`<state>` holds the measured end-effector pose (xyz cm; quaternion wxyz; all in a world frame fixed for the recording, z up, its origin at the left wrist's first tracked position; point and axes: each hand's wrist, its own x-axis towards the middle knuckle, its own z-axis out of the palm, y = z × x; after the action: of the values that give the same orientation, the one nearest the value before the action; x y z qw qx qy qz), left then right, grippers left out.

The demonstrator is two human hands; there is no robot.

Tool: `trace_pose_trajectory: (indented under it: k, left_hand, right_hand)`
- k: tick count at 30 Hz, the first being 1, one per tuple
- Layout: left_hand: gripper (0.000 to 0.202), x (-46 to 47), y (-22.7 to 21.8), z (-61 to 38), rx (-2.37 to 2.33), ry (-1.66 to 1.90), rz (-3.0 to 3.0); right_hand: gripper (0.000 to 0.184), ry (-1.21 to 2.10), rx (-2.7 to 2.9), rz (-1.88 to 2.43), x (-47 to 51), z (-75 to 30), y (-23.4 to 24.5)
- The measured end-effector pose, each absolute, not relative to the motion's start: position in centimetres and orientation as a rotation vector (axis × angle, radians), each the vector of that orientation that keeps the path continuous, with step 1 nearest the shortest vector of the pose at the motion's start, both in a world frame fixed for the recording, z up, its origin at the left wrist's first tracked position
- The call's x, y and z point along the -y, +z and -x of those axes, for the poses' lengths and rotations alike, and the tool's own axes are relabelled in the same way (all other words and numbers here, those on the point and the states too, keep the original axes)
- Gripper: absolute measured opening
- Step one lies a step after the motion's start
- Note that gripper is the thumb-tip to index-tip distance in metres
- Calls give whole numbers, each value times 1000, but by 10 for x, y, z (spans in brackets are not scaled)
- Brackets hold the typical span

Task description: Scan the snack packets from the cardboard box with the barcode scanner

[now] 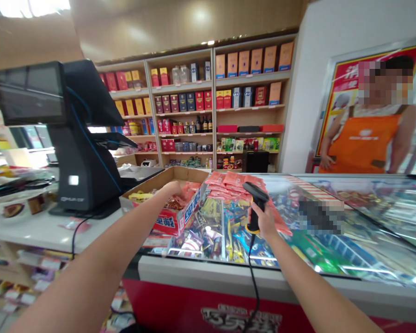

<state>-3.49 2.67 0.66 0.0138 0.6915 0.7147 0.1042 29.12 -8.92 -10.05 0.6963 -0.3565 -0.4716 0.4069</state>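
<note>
My left hand (174,188) reaches into an open cardboard box (193,209) on the freezer's glass top. Its fingers are lost among the small packets in the box, so their grip cannot be seen. Inside the box, yellow packets (141,196) lie at the left and orange-pink packets (191,188) at the right. My right hand (264,221) is wrapped round the handle of a black and yellow barcode scanner (255,191), held above the glass with its cord hanging down. Behind the scanner, flat orange-pink packets (230,181) are piled on the glass.
The chest freezer (208,273) shows wrapped ice creams under its glass. A checkout terminal (86,152) stands on the white counter (31,231) at left. A person in an orange apron (362,143) stands beyond the freezer at right. Shelves (183,111) of boxes and bottles line the back wall.
</note>
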Motion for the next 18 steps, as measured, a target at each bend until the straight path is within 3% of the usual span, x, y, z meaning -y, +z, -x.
trace_pose_trajectory:
  k: [5, 10, 13, 18]
  left_hand:
    - [27, -11, 34, 23, -2307, 425, -2033]
    - [23, 17, 45, 5, -1979, 1327, -1945]
    - [27, 25, 18, -30, -1613, 1644, -1806]
    - [20, 2, -69, -84, -1202, 1714, -1595]
  right_hand:
    - [36, 941, 1095, 793, 92, -292, -95]
    - [38, 1030, 1091, 778, 97, -293, -91]
    - [39, 1067, 1077, 767, 99, -295, -90]
    - [38, 1049, 1135, 789, 102, -297, -86]
